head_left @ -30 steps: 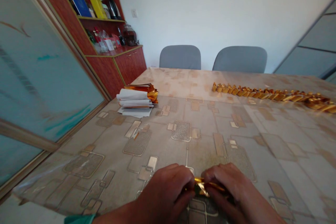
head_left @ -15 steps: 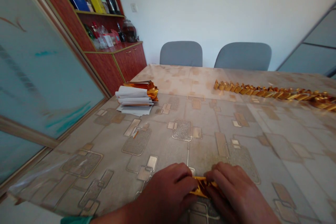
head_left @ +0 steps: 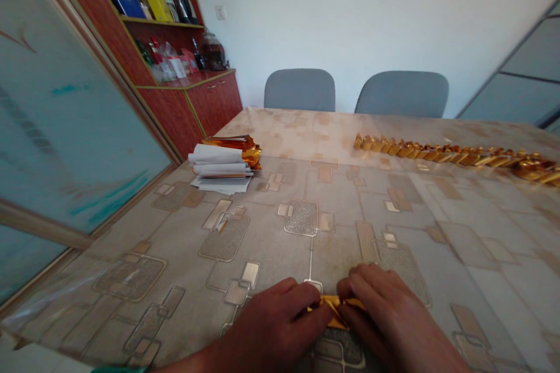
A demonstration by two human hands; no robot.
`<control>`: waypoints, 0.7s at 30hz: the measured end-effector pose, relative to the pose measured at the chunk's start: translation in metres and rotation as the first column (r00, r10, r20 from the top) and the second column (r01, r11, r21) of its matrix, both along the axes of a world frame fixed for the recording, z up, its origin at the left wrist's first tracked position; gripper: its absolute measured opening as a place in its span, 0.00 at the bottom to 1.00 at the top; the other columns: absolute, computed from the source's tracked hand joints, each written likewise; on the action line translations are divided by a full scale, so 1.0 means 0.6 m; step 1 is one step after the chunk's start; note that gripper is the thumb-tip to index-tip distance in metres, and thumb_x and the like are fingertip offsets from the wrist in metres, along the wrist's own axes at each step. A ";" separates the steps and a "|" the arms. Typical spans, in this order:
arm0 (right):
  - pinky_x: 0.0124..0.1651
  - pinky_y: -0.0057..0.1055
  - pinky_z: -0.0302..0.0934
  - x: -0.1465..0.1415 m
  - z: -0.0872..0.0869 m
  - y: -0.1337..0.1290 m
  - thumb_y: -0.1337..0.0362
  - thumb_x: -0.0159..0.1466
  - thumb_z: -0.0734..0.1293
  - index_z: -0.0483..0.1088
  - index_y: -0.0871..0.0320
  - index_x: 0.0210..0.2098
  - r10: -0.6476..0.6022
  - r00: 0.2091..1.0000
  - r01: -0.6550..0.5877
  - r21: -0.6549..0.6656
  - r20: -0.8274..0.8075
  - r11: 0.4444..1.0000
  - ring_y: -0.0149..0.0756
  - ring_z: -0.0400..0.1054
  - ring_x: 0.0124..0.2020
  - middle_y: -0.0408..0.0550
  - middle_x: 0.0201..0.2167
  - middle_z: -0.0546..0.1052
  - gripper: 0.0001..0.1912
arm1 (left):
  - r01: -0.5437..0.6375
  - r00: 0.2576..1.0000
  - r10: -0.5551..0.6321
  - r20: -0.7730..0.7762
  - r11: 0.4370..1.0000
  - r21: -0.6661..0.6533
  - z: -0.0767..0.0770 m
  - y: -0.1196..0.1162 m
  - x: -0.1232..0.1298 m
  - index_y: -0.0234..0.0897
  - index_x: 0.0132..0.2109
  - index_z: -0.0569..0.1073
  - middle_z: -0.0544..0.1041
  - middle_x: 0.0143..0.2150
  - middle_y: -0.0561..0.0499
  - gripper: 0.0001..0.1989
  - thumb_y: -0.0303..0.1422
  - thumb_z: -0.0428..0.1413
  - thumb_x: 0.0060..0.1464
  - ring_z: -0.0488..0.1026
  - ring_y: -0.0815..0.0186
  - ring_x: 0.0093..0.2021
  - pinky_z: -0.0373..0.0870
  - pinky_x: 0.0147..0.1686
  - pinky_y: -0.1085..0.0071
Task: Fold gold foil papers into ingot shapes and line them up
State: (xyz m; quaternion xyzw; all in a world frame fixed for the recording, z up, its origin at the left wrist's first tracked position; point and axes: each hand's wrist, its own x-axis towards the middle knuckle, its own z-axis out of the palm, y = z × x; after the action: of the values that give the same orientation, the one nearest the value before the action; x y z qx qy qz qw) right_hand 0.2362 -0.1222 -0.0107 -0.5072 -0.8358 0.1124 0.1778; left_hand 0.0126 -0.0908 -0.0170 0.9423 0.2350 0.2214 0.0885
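A small folded piece of gold foil paper (head_left: pixel 336 309) lies on the patterned tablecloth (head_left: pixel 262 245) near the table's front edge. My left hand (head_left: pixel 280 320) and my right hand (head_left: pixel 385 320) meet over it, their fingertips pinching and pressing its two sides. Its middle shows between them, while its underside is hidden. Far from my hands, a long row of folded gold foil pieces (head_left: pixel 450 155) runs along the table's far right. A stack of white-backed paper sheets (head_left: pixel 221 166) with gold foil on top stands at the far left.
A glass sliding panel (head_left: pixel 65 128) stands along the table's left side. Behind the far corner is a red-brown wooden cabinet (head_left: pixel 188 99) with shelves of bottles and books. Two grey chairs (head_left: pixel 300 90) (head_left: pixel 401 93) stand beyond the far edge.
The gold foil has come down from a raised, crumpled hold and now lies flatter against the tablecloth under my fingers. My hands have lowered with it.
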 end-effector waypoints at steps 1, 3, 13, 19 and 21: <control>0.30 0.35 0.66 -0.001 -0.001 0.002 0.72 0.62 0.70 0.69 0.54 0.33 -0.003 1.000 0.003 0.007 -0.003 1.000 0.41 0.72 0.29 0.44 0.30 0.75 0.08 | -0.002 1.000 0.002 0.006 1.000 0.012 0.001 0.000 0.000 0.36 0.43 0.71 0.74 0.35 0.53 0.16 0.32 0.40 0.73 0.68 0.67 0.30 0.59 0.27 0.71; 0.29 0.34 0.66 -0.002 -0.004 0.004 0.72 0.62 0.70 0.69 0.54 0.33 -0.009 1.000 0.009 0.023 -0.002 1.000 0.41 0.71 0.29 0.44 0.30 0.75 0.08 | -0.008 1.000 0.008 0.015 1.000 0.020 0.003 0.002 0.000 0.36 0.43 0.71 0.74 0.35 0.53 0.17 0.33 0.39 0.73 0.68 0.67 0.30 0.59 0.27 0.71; 0.26 0.34 0.63 -0.006 -0.013 0.006 0.70 0.66 0.64 0.67 0.53 0.32 -0.012 0.997 0.000 0.165 0.071 0.986 0.43 0.71 0.26 0.44 0.27 0.75 0.08 | -0.013 0.999 0.011 0.045 0.999 0.042 0.001 0.002 0.003 0.36 0.40 0.71 0.74 0.33 0.54 0.18 0.33 0.39 0.74 0.69 0.69 0.29 0.61 0.26 0.73; 0.26 0.34 0.59 -0.012 -0.017 0.007 0.65 0.74 0.54 0.67 0.52 0.31 -0.044 0.996 0.020 0.271 0.082 0.962 0.42 0.69 0.25 0.45 0.26 0.73 0.17 | -0.037 0.998 0.038 0.053 0.999 -0.027 -0.006 -0.002 0.003 0.37 0.39 0.69 0.74 0.33 0.54 0.16 0.31 0.40 0.73 0.70 0.70 0.30 0.64 0.27 0.78; 0.27 0.34 0.58 -0.012 -0.016 0.008 0.63 0.75 0.53 0.67 0.52 0.31 -0.048 0.995 0.022 0.277 0.088 0.961 0.42 0.69 0.25 0.46 0.26 0.73 0.18 | -0.036 0.998 0.039 0.054 0.998 -0.044 -0.006 -0.004 0.004 0.38 0.39 0.69 0.74 0.33 0.54 0.16 0.31 0.40 0.73 0.70 0.70 0.30 0.65 0.28 0.79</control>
State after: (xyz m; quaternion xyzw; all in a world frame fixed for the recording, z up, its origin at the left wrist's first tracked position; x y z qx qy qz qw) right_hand 0.2291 -0.1177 -0.0201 -0.4969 -0.8416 -0.0320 0.2093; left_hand 0.0148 -0.0930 -0.0206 0.9292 0.2550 0.2435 0.1111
